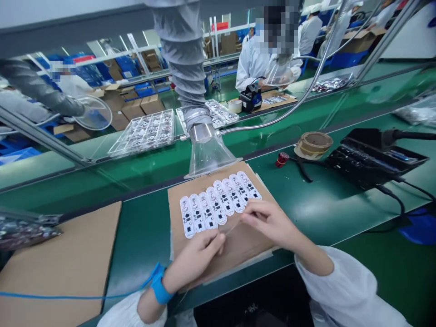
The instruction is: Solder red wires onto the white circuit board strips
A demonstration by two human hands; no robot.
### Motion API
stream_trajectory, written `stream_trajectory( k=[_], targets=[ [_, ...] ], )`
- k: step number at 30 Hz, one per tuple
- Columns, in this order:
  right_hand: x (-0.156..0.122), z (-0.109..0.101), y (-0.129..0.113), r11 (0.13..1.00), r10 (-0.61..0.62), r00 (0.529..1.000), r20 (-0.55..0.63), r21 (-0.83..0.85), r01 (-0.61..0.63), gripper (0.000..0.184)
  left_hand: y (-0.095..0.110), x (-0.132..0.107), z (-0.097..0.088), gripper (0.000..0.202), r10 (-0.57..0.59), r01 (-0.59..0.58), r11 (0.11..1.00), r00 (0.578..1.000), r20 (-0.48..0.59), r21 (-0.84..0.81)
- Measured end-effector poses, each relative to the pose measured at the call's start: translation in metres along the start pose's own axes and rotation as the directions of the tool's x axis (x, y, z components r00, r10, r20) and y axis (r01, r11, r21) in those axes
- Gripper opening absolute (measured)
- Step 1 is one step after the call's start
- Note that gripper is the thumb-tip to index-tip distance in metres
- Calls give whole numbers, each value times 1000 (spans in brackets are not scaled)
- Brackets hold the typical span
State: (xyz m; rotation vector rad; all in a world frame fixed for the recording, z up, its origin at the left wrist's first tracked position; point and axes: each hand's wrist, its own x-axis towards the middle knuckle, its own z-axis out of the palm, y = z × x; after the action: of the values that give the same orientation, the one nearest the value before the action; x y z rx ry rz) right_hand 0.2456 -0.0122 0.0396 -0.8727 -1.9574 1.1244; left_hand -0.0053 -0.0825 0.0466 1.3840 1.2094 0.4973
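Head view: a green workbench [143, 240] runs across a factory floor, with co-workers in white suits [255, 63] beyond. On a cardboard sheet [185, 193] lies a white circuit-board panel [218, 204], just past both hands. The right hand [269, 222] pinches a thin strand [232, 228] between fingertips and thumb. The left hand [194, 259], curled nearly closed, wears a blue wrist strap [158, 284]; whether it grips the strand cannot be told.

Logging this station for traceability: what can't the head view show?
The thin strand between the left hand and right hand: too fine to identify.
Markings on the white circuit boards: too small to read.
The blue wrist-strap cord: cut off by the left edge.
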Motion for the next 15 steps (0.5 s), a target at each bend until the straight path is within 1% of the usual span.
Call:
stream_trajectory(
  k=[2,3,5,6,7,8,9,10,11,12,13,14,15],
  targets=[
    [-4,-24,10,993,57,998,17,103,-59,31,-10,-6,-12,64,-118,124,989,991,69,-80],
    [-7,-31,15,986,72,997,34,146,-76,32,-15,-9,-17,65,-123,127,987,991,47,-97],
    [-16,-38,24,979,90,996,29,183,-93,32,-23,-12,-25,66,-89,88,996,995,-43,-21],
    [-21,-41,29,980,100,995,-30,178,-93,33,-27,-12,-27,66,-53,59,997,994,-100,52],
    [-27,-46,34,982,112,984,-138,165,-88,34,-29,-13,-29,66,-15,35,991,987,-157,125],
    [-33,-53,40,986,120,951,-286,144,-81,36,-32,-13,-31,66,22,19,983,975,-222,184],
    [-40,-66,46,990,120,883,-453,115,-75,38,-34,-14,-34,66,54,13,975,954,-295,220],
    [-48,-84,52,994,109,778,-619,80,-76,39,-36,-15,-36,65,76,20,970,923,-377,243],
    [-56,-107,58,995,89,664,-743,40,-89,40,-39,-16,-40,63,99,32,963,880,-464,267],
    [-65,-135,63,994,54,547,-836,-7,-109,40,-40,-17,-44,59,139,42,951,826,-547,306],
    [-72,-165,68,988,13,426,-905,-56,-147,40,-41,-18,-48,54,181,58,933,777,-604,355],
    [-79,-196,71,967,-51,291,-955,-120,-225,42,-40,-20,-52,49,201,93,916,735,-648,390],
    [-83,-226,74,933,-107,204,-973,-169,-318,42,-38,-21,-56,44,222,123,901,694,-685,417]
  ],
)
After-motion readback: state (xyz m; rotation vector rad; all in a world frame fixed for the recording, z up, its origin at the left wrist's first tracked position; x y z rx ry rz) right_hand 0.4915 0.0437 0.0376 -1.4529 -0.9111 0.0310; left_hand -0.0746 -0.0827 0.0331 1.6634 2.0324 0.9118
